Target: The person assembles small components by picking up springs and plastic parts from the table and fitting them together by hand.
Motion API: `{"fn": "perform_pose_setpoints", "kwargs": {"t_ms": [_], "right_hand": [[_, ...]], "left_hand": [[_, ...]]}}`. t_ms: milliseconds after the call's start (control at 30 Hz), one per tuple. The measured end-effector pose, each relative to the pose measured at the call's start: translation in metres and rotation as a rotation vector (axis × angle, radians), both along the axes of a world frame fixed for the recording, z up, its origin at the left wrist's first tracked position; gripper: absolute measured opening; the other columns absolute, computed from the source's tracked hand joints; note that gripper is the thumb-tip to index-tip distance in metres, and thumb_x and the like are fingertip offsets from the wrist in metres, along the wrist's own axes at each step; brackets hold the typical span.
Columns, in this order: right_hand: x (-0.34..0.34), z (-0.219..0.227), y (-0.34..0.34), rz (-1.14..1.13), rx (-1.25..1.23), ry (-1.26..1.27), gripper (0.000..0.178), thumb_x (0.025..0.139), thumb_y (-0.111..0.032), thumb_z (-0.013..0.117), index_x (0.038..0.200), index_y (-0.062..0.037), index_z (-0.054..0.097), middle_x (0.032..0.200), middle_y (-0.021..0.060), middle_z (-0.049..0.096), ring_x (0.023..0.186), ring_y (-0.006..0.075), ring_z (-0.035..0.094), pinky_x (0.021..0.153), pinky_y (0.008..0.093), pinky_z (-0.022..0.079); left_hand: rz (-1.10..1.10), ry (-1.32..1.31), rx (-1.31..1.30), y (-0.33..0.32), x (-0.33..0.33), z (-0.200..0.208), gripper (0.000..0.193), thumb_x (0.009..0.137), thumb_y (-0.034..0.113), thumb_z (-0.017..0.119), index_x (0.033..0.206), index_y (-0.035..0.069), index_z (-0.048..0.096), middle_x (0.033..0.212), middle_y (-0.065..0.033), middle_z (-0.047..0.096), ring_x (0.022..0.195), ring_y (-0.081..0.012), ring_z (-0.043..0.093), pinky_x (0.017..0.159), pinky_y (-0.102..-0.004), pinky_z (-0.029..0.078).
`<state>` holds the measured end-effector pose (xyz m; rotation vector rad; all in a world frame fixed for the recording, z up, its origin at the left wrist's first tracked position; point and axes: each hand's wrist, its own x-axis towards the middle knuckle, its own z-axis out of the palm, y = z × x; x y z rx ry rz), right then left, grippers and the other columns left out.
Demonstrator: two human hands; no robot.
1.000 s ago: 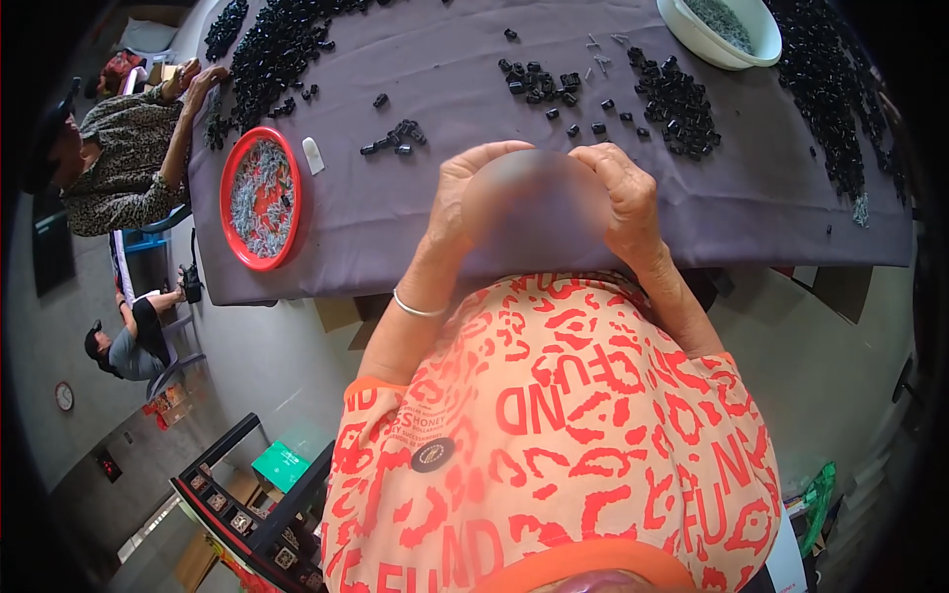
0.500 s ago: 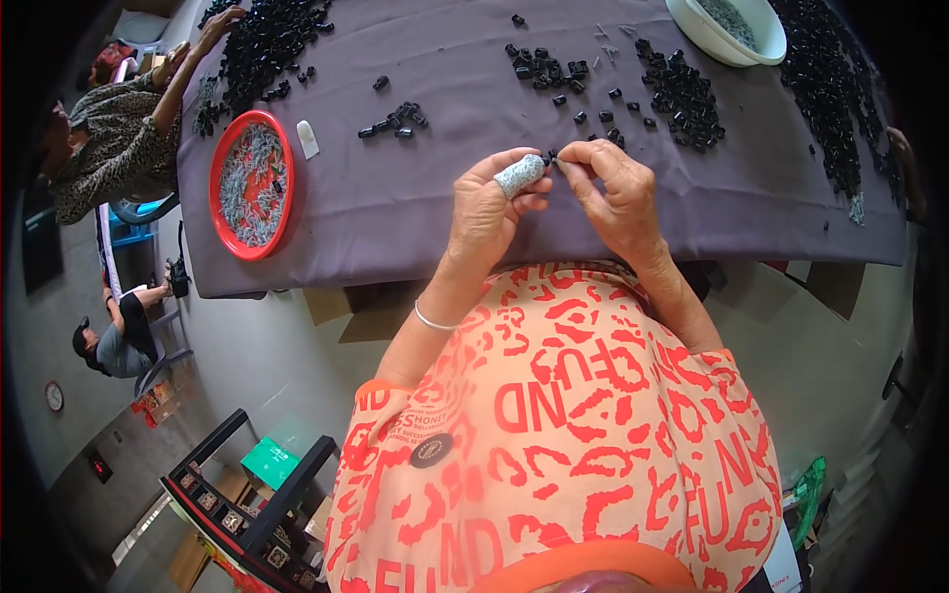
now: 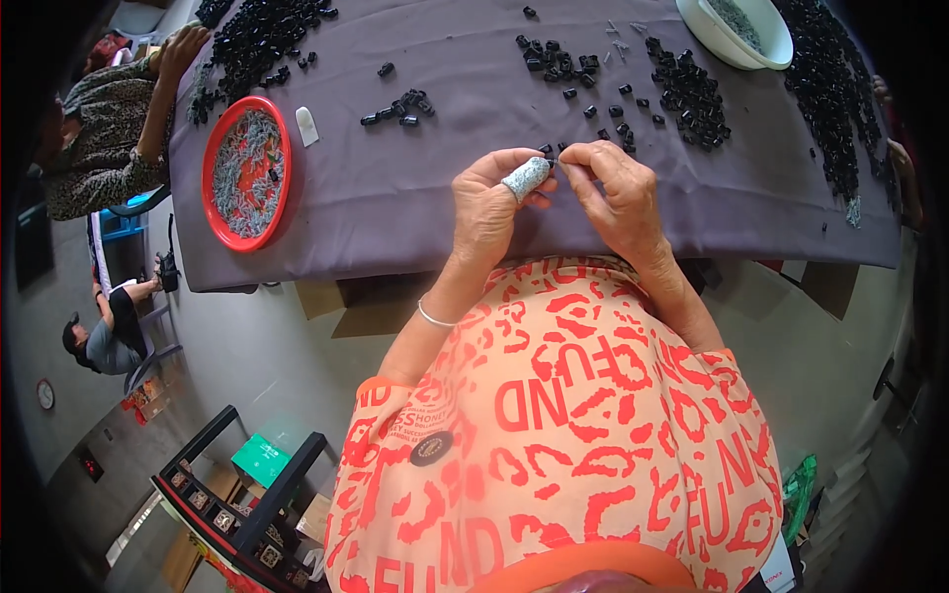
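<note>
Just over the near part of the cloth, my left hand pinches a small black piece at its fingertips. A pale speckled wrap covers one of its fingers. My right hand is closed in a pinch right beside that piece; what it grips is too small to make out. Beyond my hands lie loose black pieces, short and cylinder-like, with a larger group to the right and a small cluster to the left.
A red basin of thin grey pins and a white flat piece are at left. A white bowl of similar pins stands far right. Heaps of black pieces lie far left and right. Another person's hand is far left.
The view has shifted slightly. My hands stay nearly in place, with the wrapped finger tilted a little. At far left, the other person's hand has drawn back from the black heap.
</note>
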<state>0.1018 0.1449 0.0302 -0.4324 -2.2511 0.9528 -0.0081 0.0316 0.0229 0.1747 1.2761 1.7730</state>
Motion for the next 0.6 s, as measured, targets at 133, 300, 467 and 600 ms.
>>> {"fn": "perform_pose_setpoints", "kwargs": {"t_ms": [133, 300, 467, 600], "right_hand": [[0.000, 0.000, -0.003, 0.018, -0.013, -0.001, 0.012, 0.077, 0.004, 0.063, 0.088, -0.0001, 0.061, 0.081, 0.0115, 0.063, 0.071, 0.0238, 0.063, 0.063, 0.0301, 0.049], [-0.002, -0.001, -0.004, 0.018, -0.021, -0.015, 0.012, 0.077, 0.004, 0.063, 0.088, 0.0000, 0.060, 0.081, 0.0112, 0.063, 0.071, 0.0237, 0.063, 0.063, 0.0299, 0.049], [-0.003, 0.000, -0.005, 0.088, -0.005, -0.086, 0.012, 0.077, 0.004, 0.062, 0.088, 0.0001, 0.060, 0.080, 0.0112, 0.062, 0.072, 0.0229, 0.063, 0.064, 0.0289, 0.049], [-0.006, 0.001, -0.004, 0.110, -0.120, -0.098, 0.012, 0.077, 0.004, 0.063, 0.088, 0.0003, 0.060, 0.079, 0.0097, 0.062, 0.071, 0.0193, 0.062, 0.064, 0.0278, 0.049]], "left_hand": [[0.004, 0.017, 0.011, -0.001, 0.000, -0.002, 0.015, 0.082, 0.005, 0.066, 0.095, -0.002, 0.064, 0.083, -0.0094, 0.066, 0.071, -0.0141, 0.064, 0.059, -0.0238, 0.053], [-0.026, 0.087, -0.009, -0.004, -0.003, -0.005, 0.014, 0.082, 0.006, 0.066, 0.094, -0.001, 0.065, 0.085, -0.0085, 0.067, 0.074, -0.0144, 0.065, 0.062, -0.0247, 0.053], [-0.065, 0.118, -0.006, -0.011, -0.007, -0.006, 0.014, 0.082, 0.006, 0.065, 0.094, -0.001, 0.065, 0.084, -0.0085, 0.067, 0.073, -0.0141, 0.064, 0.062, -0.0247, 0.053], [-0.035, 0.051, 0.017, -0.010, -0.008, -0.003, 0.014, 0.083, 0.003, 0.065, 0.095, -0.004, 0.063, 0.082, -0.0100, 0.066, 0.070, -0.0138, 0.064, 0.061, -0.0235, 0.053]]}}
